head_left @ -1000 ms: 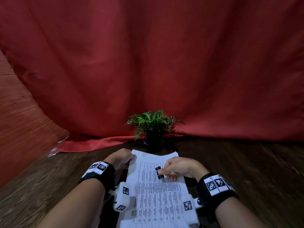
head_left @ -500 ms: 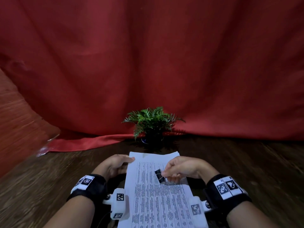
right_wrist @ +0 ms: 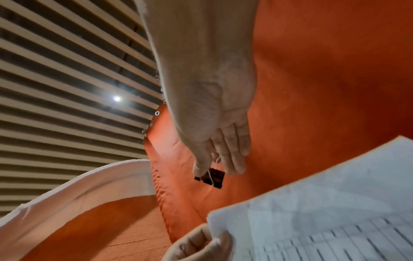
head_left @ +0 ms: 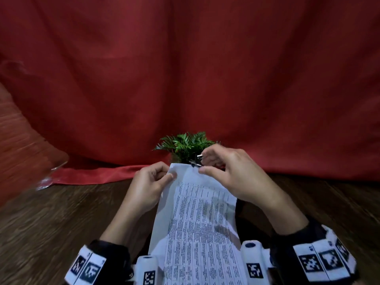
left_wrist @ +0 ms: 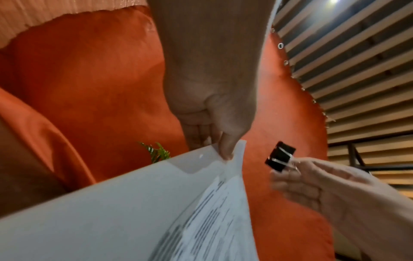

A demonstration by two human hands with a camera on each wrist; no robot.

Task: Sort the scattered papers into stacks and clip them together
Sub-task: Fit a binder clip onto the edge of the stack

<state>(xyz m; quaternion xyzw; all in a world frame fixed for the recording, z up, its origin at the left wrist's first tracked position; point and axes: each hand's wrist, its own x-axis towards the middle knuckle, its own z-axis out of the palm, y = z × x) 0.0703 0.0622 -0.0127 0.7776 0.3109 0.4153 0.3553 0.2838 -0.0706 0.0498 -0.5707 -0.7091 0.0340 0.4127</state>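
My left hand (head_left: 148, 188) pinching far-left corner of thin white printed paper stack (head_left: 197, 223), raised off dark wooden surface (head_left: 61, 223); floppy, needing edge support. Right hand (head_left: 232, 173) squeezing wire handles of small black binder clip (left_wrist: 280, 156), just beside top edge; stiff spring.

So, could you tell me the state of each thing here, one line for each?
Paper stack: lifted, not clipped yet.
Binder clip: apart from the stack's top edge.
Left hand: pinches the stack's top corner.
Right hand: pinches the clip's wire handles.
Fern: upright.
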